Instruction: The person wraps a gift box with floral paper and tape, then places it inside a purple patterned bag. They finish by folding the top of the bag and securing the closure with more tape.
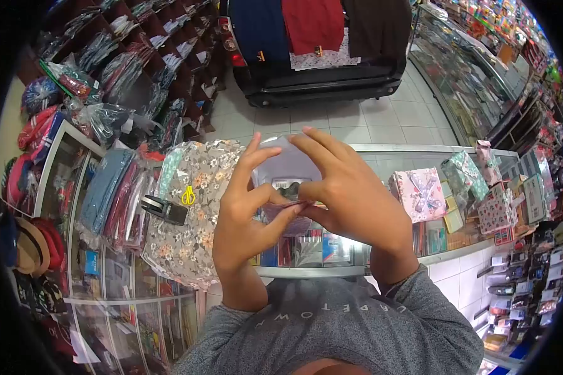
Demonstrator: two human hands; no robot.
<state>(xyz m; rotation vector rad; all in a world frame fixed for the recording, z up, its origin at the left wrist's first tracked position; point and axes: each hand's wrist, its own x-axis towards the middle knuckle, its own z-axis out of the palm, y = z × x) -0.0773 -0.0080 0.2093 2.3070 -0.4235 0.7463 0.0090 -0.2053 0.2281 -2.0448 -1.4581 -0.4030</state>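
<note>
Over the glass counter, a paper pouch stands open toward me, pale lilac-white inside and pinkish at its near edge. Something dark and a white label with a barcode show down in it. My left hand pinches the pouch's near edge between thumb and index finger, its other fingers raised along the side. From the right, my right hand pinches the same edge close beside the left thumb, with its upper fingers reaching over the far rim.
Left on the counter, floral wrapping paper bears yellow scissors and a black tape dispenser. Wrapped gifts, including a pink box with a ribbon, sit at the right. Beyond the counter is a car's rear with trousers laid over it.
</note>
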